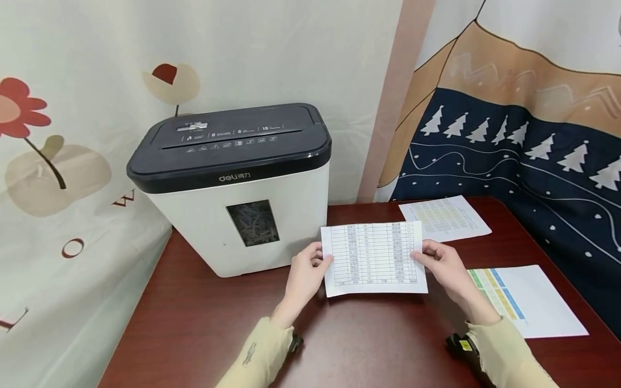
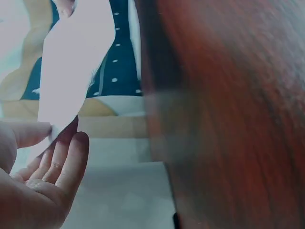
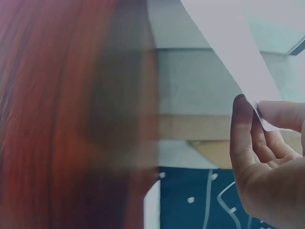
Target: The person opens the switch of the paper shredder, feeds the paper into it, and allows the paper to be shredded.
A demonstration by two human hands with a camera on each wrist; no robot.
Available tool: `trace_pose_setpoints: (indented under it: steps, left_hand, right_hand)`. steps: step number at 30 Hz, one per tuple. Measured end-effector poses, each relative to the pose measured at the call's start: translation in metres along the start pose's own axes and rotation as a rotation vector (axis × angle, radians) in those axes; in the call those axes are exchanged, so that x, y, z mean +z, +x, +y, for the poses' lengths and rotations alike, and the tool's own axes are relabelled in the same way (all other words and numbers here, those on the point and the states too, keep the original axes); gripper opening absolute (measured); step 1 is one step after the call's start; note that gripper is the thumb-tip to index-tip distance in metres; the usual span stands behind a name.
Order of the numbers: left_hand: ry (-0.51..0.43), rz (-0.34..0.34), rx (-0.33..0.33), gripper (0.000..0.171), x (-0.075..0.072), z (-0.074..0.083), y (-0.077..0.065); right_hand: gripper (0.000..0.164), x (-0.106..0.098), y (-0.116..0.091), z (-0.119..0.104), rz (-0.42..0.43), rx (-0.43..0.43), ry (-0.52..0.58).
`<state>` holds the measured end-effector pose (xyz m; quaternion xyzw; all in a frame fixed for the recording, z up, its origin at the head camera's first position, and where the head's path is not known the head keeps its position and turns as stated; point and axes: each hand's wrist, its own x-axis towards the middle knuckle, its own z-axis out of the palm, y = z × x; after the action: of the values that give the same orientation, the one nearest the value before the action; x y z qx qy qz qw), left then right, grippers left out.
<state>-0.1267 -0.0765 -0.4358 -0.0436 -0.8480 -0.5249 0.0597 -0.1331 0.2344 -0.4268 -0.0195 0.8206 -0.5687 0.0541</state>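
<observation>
A sheet of paper printed with a table (image 1: 373,258) is held up above the desk between both hands. My left hand (image 1: 306,272) pinches its left edge, thumb in front and fingers behind. On the opposite edge, my right hand (image 1: 445,267) pinches it the same way. Both wrist views show the paper between thumb and fingers, at the left hand (image 2: 47,176) and at the right hand (image 3: 267,157). Just left of the paper stands a white paper shredder (image 1: 194,215) with a black top and a feed slot. Shredded strips show through its window (image 1: 253,223).
Behind the right hand, a printed sheet (image 1: 446,218) lies on the dark red wooden desk (image 1: 368,345). Another sheet with green, yellow and blue columns (image 1: 543,302) lies near the right edge, partly behind the right forearm. A patterned curtain (image 1: 359,108) hangs behind the desk.
</observation>
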Motion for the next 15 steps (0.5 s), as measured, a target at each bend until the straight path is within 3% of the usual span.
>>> trace_pose_setpoints:
  steps: [3, 7, 15]
  left_hand:
    - [-0.060, 0.022, 0.020, 0.015, -0.009, 0.005, -0.003]
    - [-0.086, 0.032, 0.022, 0.011, -0.023, 0.011, -0.006]
    - [-0.072, 0.053, 0.039, 0.007, -0.051, 0.022, -0.015]
  right_hand:
    - [0.033, 0.003, -0.005, -0.009, 0.003, -0.051, -0.010]
    - [0.028, 0.006, -0.011, -0.021, 0.043, -0.115, -0.081]
    - [0.021, 0.015, -0.023, -0.048, 0.123, -0.176, -0.190]
